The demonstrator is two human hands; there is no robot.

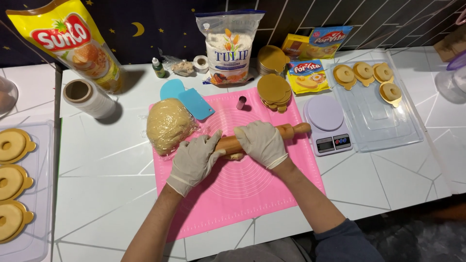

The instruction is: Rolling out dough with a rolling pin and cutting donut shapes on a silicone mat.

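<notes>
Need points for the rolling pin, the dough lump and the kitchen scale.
rolling pin (291, 130), head view, on the bare wooden end right of the gloved hands.
dough lump (168, 124), head view, middle of the wrapped mound.
kitchen scale (325, 112), head view, centre of the round weighing plate.

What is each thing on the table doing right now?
left hand: gloved, pressing on the rolling pin
right hand: gloved, pressing on the rolling pin
rolling pin: lying across the pink mat
pink mat: spread flat
dough ball: unrolled, on plastic wrap
kitchen scale: nothing on it
flour bag: upright
</notes>
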